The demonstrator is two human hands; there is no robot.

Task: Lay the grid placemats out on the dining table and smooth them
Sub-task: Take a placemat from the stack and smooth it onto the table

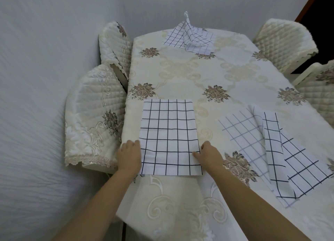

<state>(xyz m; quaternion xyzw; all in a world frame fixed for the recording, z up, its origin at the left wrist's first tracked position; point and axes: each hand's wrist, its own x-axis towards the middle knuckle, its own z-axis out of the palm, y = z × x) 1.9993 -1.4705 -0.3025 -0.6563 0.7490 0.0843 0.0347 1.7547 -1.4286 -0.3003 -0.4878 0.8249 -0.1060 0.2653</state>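
Right now the near placemat point(169, 137) is lying flat on the tablecloth point(189, 72) at the table's near left corner, with its long axis running away from the person toward the far end. Both hands are sitting at its near end, one on each long edge, so the cloth is stretching forward and away from the grip.

The left hand point(129, 155) is resting palm down on the left edge, fingers loosely curled over the border, pressing rather than pinching as far as can be told. The right hand point(209, 155) is lying on the right edge with its fingertips point(196, 153) touching the cloth. It looks flat and not closed on anything. A slight ripple is showing in the grid lines just beside the left hand, so the smoothing judged to be coming would be running outward and forward from there.

Both forearms are reaching in from the near edge, roughly parallel, the right one angling a little inward.

Further right, a pile of overlapping placemats point(276, 150) is lying askew, nearer the right hand. At the far end another placemat point(189, 38) is sitting crumpled with a corner standing up. These are looking not yet laid out.
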